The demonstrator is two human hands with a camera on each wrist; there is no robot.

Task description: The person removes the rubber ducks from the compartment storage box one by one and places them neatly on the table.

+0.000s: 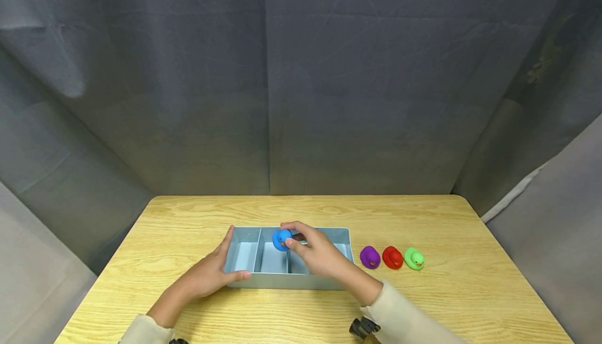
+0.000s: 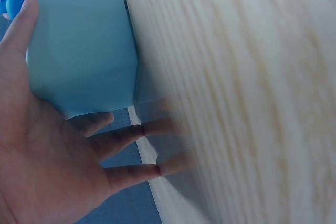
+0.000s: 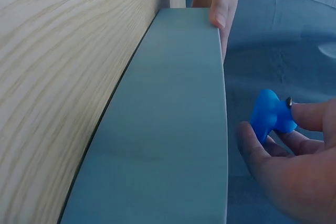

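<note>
In the head view a pale blue box divided into compartments lies on the table. My left hand rests against its left end, thumb along the front wall and index finger at the far left corner. The left wrist view shows that hand's other fingers spread and fairly straight beside the end wall. Between thumb and fingers, my right hand pinches a blue toy duck above the compartment right of the leftmost one. In the right wrist view this duck is raised beyond the box's rim.
Right of the box, a purple toy duck, a red one and a green one sit in a row on the wooden table. Grey curtains hang behind the far edge and along both sides.
</note>
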